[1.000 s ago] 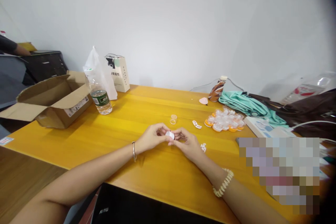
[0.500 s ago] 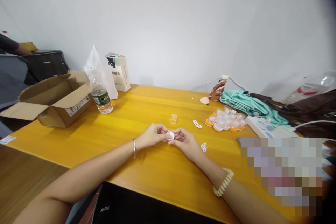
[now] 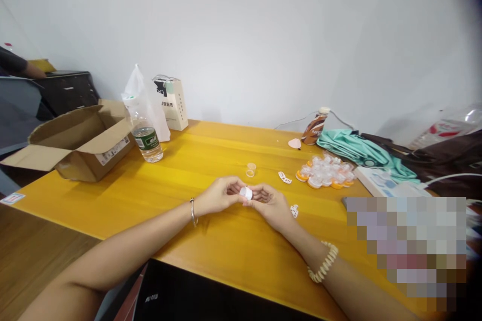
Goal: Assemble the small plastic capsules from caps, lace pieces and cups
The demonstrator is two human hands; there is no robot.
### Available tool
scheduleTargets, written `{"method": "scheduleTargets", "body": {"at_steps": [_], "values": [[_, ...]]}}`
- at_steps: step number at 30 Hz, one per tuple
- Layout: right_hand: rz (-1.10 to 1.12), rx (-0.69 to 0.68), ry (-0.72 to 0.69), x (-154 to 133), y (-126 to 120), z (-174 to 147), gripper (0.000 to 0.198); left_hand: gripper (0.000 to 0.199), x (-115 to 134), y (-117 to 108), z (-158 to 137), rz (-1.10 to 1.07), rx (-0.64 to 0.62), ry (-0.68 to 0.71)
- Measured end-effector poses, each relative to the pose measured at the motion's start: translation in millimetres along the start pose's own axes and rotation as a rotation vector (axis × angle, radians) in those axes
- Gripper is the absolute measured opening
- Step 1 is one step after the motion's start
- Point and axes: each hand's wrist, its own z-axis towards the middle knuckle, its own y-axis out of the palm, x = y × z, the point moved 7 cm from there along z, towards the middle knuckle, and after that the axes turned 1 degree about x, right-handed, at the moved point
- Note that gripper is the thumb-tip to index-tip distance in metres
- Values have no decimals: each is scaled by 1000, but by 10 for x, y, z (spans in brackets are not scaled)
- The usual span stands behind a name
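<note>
Between the fingertips of both hands is a small white round piece, like a little cap or cup (image 3: 246, 193). My left hand (image 3: 224, 195) pinches it from the left, and my right hand (image 3: 269, 203) grips it from the right, both closed just above the yellow table (image 3: 211, 251). Beyond the hands stands a small clear plastic cup (image 3: 250, 169). A white cut-out piece (image 3: 284, 177) lies to the right of that cup, and another white cut-out (image 3: 294, 210) lies beside my right wrist. Further right is a cluster of small clear pots with orange parts (image 3: 326, 171).
An open cardboard box (image 3: 90, 153) and a water bottle (image 3: 146, 143) stand at the left, near a paper bag (image 3: 175, 105). At the right are a brown drink bottle (image 3: 315, 126), folded teal fabric (image 3: 361, 149) and a white box (image 3: 380, 183). Another person's hand (image 3: 35, 71) shows far left.
The white piece has been turned a little between my fingers, so more of its side shows. Both hands stay in nearly the same place; the view has shifted slightly.
</note>
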Motion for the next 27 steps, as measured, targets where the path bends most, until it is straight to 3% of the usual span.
{"method": "scheduleTargets", "body": {"at_steps": [10,21,24,27], "values": [[42,25,75,37,-20,41,34,29,-48,14,27,-69,40,-53],[-55,-113,42,6,65,35,35,31,-152,-9,48,-65,100,-105],[-137,-179,3,-40,76,23,45,27,-132,-15,41,36,85,-74],[-331,-147,-36,-152,-137,69,49,26,-24,-13,5,291,63,16]]}}
